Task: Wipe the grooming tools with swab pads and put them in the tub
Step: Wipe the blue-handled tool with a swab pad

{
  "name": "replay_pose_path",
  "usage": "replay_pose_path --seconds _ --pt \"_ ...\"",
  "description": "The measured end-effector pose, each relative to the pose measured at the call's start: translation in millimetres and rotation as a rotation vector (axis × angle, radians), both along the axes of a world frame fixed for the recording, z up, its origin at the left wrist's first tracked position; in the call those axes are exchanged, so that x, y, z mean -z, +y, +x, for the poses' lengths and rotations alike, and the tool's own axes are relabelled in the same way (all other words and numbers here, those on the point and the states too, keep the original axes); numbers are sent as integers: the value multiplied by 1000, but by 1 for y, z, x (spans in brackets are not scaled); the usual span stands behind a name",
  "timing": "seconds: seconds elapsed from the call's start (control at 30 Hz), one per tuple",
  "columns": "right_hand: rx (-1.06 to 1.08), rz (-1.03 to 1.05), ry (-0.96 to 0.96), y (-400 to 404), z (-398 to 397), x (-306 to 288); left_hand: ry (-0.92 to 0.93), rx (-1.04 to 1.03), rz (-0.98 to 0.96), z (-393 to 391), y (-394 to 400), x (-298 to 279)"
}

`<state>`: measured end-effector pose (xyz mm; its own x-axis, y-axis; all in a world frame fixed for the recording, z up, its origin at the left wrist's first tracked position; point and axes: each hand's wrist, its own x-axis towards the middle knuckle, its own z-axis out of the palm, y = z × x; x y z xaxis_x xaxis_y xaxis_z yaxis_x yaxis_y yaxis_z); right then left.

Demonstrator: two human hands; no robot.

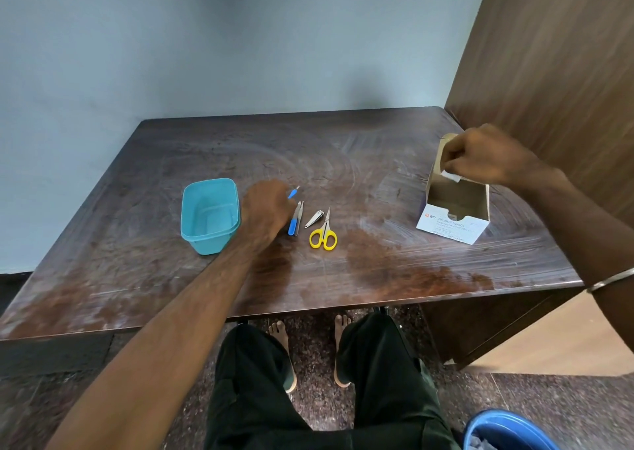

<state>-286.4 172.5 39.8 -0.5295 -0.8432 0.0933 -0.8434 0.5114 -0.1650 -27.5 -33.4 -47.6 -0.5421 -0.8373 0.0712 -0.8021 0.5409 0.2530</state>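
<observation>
Two hands work at once: the right hand [487, 156] pinches a white swab pad [450, 175] from the open cardboard box [456, 209], so draw it straight up, while the left hand [266, 209] curls over the blue-handled tool [292, 194] (grip unclear) beside the empty teal plastic tub [209, 214].

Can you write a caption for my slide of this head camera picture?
Right hand pulls a swab pad from its box; left hand picks up a blue-handled tool.

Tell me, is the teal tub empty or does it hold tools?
Empty: the teal tub shows only its bare floor, with no tools inside it.
</observation>
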Motion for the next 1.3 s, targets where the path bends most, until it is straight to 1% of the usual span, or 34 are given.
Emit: replay_pose_path --seconds 0.13,0.27,0.37,0.47,0.57,0.63,0.73,0.8,0.93,1.03,1.17,1.3 --pt "28 -174 -133 -8 4 -7 152 -40 23 0 -3 -1" --pt "-13 -268 -228 -23 16 -7 377 -75 67 -1 -8 0" --pt "-46 -308 -301 -38 24 -1 495 -67 93 -5 -12 1" --pt "-81 -326 -366 -54 36 10 612 -110 212 -12 -14 2" --pt "-108 -314 -428 -74 46 25 790 -142 372 -18 -18 10" --pt "-133 -303 -477 -89 50 38 888 -143 424 -24 -28 21" --pt "-154 -308 -519 -111 55 57 931 -137 413 -33 -34 24" --pt "-136 -348 -577 -126 57 67 935 -140 386 -38 -36 21" --pt "-37 -520 -787 -157 60 83 962 -175 392 -51 -48 25" --pt "49 -673 -929 -180 63 92 957 -170 349 -59 -60 32" --pt "99 -770 -1026 -205 70 102 1000 -118 309 -65 -69 40" --pt "74 -838 -1079 -214 78 110 1011 -58 295 -65 -72 45"
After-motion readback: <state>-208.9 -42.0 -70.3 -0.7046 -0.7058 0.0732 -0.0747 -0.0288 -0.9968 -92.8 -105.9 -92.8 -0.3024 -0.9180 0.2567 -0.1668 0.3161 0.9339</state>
